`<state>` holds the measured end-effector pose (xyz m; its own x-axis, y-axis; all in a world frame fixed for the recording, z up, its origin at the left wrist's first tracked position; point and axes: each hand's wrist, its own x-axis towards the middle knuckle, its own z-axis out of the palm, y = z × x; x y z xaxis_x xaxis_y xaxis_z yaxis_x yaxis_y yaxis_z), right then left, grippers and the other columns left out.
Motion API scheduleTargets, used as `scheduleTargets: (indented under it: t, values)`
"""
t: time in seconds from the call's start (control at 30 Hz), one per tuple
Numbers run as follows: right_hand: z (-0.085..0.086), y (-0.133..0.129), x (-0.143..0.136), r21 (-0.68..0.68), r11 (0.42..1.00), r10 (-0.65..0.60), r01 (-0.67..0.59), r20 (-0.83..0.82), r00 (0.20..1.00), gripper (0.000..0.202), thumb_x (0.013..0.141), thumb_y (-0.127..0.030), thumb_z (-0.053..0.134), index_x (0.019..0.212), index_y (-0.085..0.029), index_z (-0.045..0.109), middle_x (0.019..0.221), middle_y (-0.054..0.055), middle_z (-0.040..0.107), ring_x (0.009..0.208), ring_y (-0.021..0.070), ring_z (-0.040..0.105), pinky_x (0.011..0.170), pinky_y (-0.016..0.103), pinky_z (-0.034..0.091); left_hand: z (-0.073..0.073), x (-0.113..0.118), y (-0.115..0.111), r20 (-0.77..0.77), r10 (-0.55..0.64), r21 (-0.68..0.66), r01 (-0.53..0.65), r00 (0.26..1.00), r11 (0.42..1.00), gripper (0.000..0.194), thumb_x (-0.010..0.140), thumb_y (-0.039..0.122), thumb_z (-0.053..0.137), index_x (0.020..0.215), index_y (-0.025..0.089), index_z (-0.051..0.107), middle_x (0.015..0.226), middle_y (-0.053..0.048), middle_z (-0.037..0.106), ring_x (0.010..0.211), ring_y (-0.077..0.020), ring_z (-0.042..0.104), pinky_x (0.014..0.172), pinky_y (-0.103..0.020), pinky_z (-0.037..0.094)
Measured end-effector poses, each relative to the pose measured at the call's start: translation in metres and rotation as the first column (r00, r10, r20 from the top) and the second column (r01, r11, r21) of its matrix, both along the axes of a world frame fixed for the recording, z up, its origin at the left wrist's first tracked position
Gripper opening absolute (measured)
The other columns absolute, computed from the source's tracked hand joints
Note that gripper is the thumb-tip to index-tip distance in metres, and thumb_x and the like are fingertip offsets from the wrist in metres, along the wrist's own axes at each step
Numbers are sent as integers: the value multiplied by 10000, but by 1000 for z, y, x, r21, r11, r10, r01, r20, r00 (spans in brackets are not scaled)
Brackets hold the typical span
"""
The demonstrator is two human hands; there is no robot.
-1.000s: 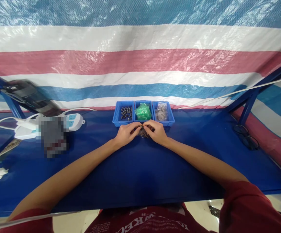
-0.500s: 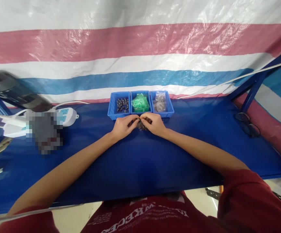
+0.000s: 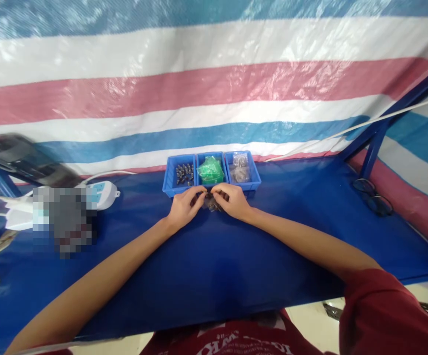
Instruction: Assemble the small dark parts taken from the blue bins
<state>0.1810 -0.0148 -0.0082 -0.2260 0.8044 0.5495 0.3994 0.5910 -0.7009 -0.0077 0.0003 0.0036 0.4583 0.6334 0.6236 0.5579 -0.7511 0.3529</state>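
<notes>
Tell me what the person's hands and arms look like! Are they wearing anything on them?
The left hand and right hand wear no gloves, and no watch shows on either wrist. The forearms are bare too. The right sleeve is short, loose and dark red; just a sliver of the left sleeve shows, dark red as well.

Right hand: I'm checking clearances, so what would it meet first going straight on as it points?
The right hand would probably meet the left hand first, as they face each other closely; depth is unclear, and anything pinched between them is too small to make out.
</notes>
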Motion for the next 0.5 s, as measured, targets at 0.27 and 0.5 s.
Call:
scheduleTargets:
  t: [0.27,0.5]
  values:
    - [2,-2,-2,10,1000,-14,15,-52,999,158,877,-250,484,886,-173,622,748,35,633,577,121,554,566,239,458,3,-2,-1,33,-38,45,36,999,998,142,895,218,506,978,151,599,835,-41,659,652,-96,599,623,-196,482]
    - [4,-3,-2,9,1000,-10,10,-52,999,169,886,-265,479,898,-168,617,740,35,626,569,116,550,550,231,454,2,-3,0,85,-90,22,89,992,996,181,925,197,450,1022,152,595,991,-82,636,837,-132,626,727,-233,507]
